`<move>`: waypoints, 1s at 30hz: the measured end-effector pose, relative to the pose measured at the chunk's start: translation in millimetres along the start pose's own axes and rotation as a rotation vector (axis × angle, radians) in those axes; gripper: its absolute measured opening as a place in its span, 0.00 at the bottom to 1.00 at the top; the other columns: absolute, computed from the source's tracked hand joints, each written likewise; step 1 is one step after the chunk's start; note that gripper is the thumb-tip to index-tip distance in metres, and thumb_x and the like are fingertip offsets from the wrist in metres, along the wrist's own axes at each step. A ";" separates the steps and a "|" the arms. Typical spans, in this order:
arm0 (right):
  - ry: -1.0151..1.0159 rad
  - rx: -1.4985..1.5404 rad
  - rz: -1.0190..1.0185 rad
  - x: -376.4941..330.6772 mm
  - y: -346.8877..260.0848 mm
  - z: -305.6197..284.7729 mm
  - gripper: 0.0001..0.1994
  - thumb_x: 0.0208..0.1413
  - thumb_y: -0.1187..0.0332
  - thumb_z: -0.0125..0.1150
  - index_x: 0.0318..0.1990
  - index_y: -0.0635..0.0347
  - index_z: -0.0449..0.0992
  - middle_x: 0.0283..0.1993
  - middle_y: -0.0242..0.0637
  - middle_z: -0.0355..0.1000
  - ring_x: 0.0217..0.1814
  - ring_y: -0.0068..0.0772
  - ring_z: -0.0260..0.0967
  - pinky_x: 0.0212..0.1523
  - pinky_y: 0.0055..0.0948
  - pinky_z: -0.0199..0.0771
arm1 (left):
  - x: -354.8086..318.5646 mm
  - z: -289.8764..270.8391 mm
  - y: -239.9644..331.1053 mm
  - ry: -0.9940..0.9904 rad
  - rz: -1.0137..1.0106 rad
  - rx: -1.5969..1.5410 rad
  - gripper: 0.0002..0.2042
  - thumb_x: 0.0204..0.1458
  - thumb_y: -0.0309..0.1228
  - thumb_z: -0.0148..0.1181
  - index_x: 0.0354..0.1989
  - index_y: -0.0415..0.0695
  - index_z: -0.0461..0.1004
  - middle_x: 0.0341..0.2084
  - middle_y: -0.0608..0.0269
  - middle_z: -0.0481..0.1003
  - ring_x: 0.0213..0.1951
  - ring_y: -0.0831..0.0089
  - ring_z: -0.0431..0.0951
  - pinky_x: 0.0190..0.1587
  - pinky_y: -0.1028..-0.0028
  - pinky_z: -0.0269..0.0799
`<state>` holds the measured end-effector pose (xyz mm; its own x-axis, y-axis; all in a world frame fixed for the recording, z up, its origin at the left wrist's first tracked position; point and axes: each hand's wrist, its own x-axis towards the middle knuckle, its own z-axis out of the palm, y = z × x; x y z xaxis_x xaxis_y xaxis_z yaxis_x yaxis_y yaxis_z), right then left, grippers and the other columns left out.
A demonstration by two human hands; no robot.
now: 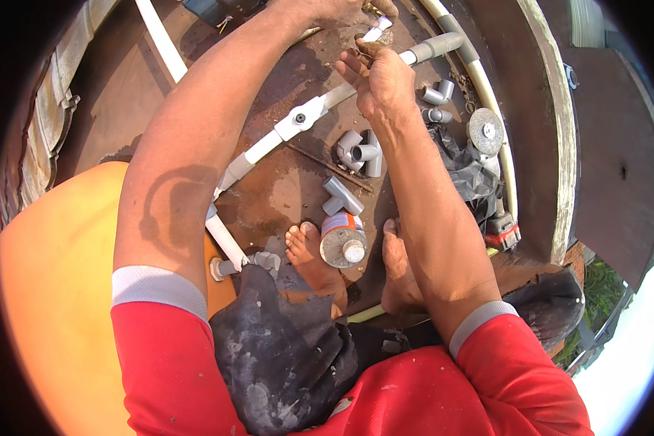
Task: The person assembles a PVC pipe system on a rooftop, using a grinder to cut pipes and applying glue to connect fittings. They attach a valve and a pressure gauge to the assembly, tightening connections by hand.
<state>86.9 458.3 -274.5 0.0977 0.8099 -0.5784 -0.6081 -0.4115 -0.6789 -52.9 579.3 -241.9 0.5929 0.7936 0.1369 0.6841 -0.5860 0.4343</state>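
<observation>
At the top of the head view, my left hand (345, 10) has its fingers bent at the upper end of a small white piece (376, 30), partly cut off by the picture's edge. My right hand (384, 78) pinches near the lower end of that piece, its other fingers loosely curled. What kind of piece it is, I cannot make out. Just below my hands runs a pipe line with a white valve (300, 118). Grey elbow fittings (360, 152) and a grey tee (341, 195) lie beneath my right forearm. A round container with a white cap (344, 245) stands between my feet.
To the right are a round disc (485, 131), a black plastic bag (466, 174) and a red-and-black tool battery (503, 232). More grey elbows (437, 93) lie beside the curved pipe (503, 145). A large orange rounded surface (65, 283) bulges at my left.
</observation>
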 end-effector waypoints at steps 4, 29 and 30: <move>-0.069 -0.074 0.014 -23.0 -19.2 4.9 0.06 0.71 0.72 0.64 0.50 0.64 0.80 0.34 0.28 0.67 0.31 0.21 0.66 0.40 0.34 0.89 | 2.6 5.0 -3.6 -0.005 -0.003 0.032 0.17 0.47 0.36 0.77 0.47 0.48 0.86 0.46 0.58 0.81 0.57 0.50 0.69 0.66 0.49 0.60; -0.016 0.012 -0.078 57.1 -16.8 -10.4 0.23 0.78 0.63 0.33 0.64 0.79 0.60 0.56 0.63 0.69 0.52 0.63 0.83 0.62 0.64 0.88 | 0.7 5.7 -6.2 0.018 0.145 0.091 0.11 0.51 0.42 0.75 0.43 0.63 0.89 0.44 0.64 0.77 0.57 0.53 0.70 0.66 0.49 0.60; -0.025 -0.017 -0.085 50.1 -11.2 -10.7 0.20 0.77 0.69 0.40 0.61 0.84 0.62 0.55 0.62 0.70 0.52 0.62 0.83 0.53 0.56 0.94 | 1.9 6.6 -6.4 0.016 0.149 0.095 0.11 0.51 0.42 0.74 0.43 0.62 0.89 0.44 0.64 0.77 0.57 0.53 0.69 0.66 0.49 0.60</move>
<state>107.1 499.0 -300.7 0.1289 0.8523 -0.5069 -0.5848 -0.3475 -0.7330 -53.4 583.5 -250.3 0.6846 0.6986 0.2082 0.6263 -0.7098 0.3224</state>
